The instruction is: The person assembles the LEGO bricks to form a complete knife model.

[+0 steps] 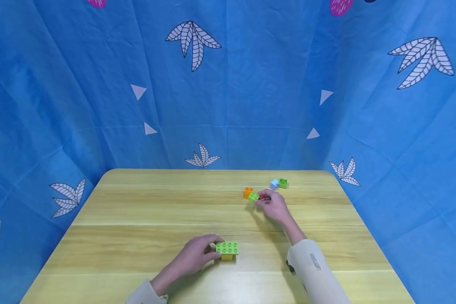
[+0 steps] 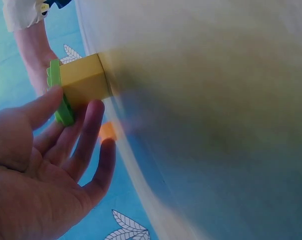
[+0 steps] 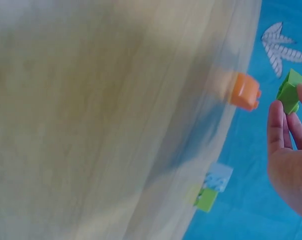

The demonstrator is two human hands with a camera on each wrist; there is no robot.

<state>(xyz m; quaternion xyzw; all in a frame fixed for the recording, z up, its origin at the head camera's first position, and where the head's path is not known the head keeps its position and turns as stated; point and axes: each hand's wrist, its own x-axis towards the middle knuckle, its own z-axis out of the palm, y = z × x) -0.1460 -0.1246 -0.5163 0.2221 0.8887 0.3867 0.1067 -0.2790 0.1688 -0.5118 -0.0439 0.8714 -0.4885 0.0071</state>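
Near the front of the table, my left hand [image 1: 194, 255] grips a stack of toy building bricks by its left end. On top is a long green brick [image 1: 226, 245] with two rows of studs, over a yellow brick [image 2: 85, 77]. Farther back, my right hand [image 1: 275, 207] pinches a small green brick [image 3: 289, 92] between thumb and fingertips, held above the tabletop. Just behind that piece, an orange brick [image 1: 248, 192] stands on the table. The left wrist view shows the left thumb against the green brick's edge.
A light blue brick [image 1: 274, 184] and another green brick [image 1: 283, 183], lying with its hollow side showing, sit side by side beyond the right hand. The wooden table [image 1: 144, 211] ends at a blue patterned cloth [image 1: 251, 84] behind and on both sides.
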